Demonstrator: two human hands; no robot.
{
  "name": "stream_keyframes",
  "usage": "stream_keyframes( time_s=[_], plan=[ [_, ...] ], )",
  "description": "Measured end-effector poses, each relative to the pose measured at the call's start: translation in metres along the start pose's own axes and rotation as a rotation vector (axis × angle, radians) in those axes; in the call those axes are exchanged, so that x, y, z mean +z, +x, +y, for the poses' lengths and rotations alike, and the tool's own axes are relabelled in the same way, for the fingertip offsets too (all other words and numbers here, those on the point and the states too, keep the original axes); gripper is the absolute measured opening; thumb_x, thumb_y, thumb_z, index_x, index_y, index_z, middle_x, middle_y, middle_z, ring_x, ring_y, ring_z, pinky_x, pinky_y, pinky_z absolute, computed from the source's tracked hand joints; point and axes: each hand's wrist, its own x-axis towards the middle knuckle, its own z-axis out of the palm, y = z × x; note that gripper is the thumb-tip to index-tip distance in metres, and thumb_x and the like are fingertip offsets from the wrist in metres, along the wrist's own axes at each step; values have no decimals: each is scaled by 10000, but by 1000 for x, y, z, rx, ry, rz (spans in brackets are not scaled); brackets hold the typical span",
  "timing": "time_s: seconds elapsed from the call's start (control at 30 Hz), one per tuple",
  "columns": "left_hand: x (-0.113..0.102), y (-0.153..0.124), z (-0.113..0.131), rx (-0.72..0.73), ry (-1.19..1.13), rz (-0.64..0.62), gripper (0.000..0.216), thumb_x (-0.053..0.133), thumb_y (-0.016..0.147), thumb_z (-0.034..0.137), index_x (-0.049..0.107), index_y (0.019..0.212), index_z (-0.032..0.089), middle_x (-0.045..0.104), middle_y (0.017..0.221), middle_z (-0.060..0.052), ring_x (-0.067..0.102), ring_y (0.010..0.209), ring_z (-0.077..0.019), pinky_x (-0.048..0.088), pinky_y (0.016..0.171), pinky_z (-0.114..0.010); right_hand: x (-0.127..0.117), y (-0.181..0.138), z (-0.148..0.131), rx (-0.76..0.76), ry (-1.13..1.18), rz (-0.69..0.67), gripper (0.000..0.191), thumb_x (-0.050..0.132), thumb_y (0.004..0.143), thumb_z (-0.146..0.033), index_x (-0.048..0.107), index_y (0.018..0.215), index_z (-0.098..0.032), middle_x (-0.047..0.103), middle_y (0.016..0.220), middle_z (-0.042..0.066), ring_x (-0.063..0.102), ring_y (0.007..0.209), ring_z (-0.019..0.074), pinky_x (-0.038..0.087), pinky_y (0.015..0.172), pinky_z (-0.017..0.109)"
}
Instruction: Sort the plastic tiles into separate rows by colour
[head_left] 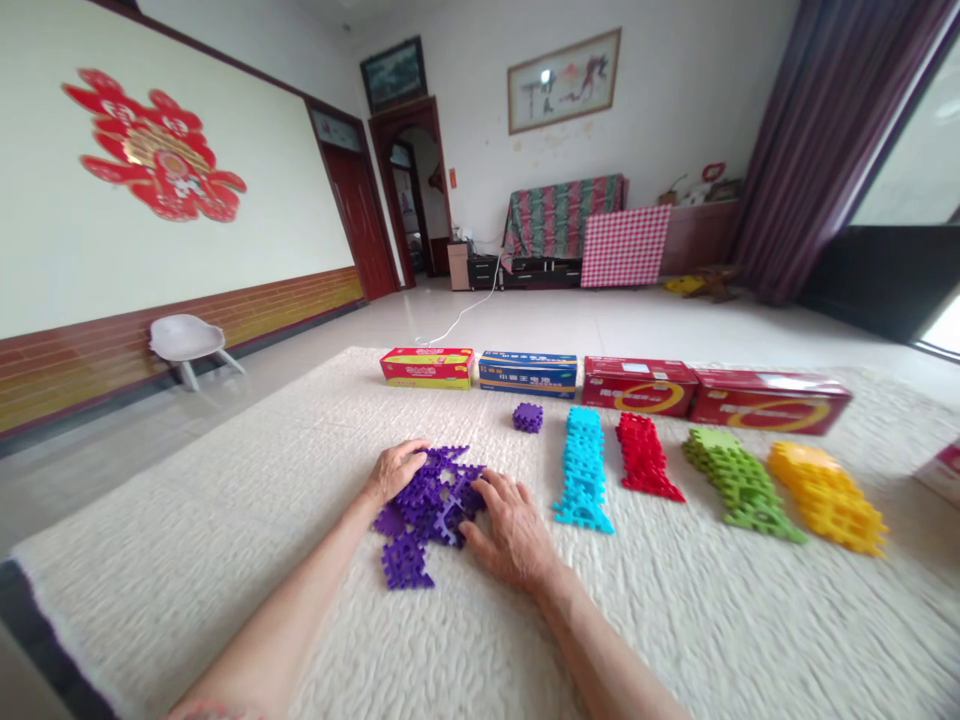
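A loose heap of purple interlocking plastic tiles [431,500] lies on the cream textured cloth [225,540] in front of me. My left hand [395,470] rests on the heap's left side with its fingers curled onto the tiles. My right hand [511,525] lies flat against the heap's right side, fingers spread and touching the tiles. One purple tile [406,562] sticks out at the near edge. A small stack of purple tiles [528,417] stands apart, farther back.
To the right lie rows of cyan tiles [583,465], red tiles [643,455], green tiles [739,480] and yellow tiles [825,495]. Several cardboard boxes [645,385] line the cloth's far edge. A white chair [186,340] stands by the left wall.
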Motion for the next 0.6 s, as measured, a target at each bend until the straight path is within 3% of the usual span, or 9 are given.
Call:
stream_keyframes(
  time_s=[0.33, 0.6],
  plan=[
    [-4, -5, 4, -28, -50, -41, 411, 501, 803, 393, 651, 1126, 187, 656, 1187, -56, 559, 1166, -231, 380, 1064, -367, -2, -8, -4, -2, -9, -22, 503, 575, 808, -375, 479, 1272, -207, 423, 1415, 126, 359, 1310, 277, 254, 1079, 488],
    [-4, -4, -7, -54, -175, -23, 456, 491, 823, 415, 627, 1161, 141, 659, 1175, -94, 601, 1099, -232, 445, 993, -346, -2, -4, -6, 2, -27, -27, 476, 558, 822, -354, 486, 1262, -187, 446, 1391, 130, 395, 1280, 257, 283, 1057, 459]
  ],
)
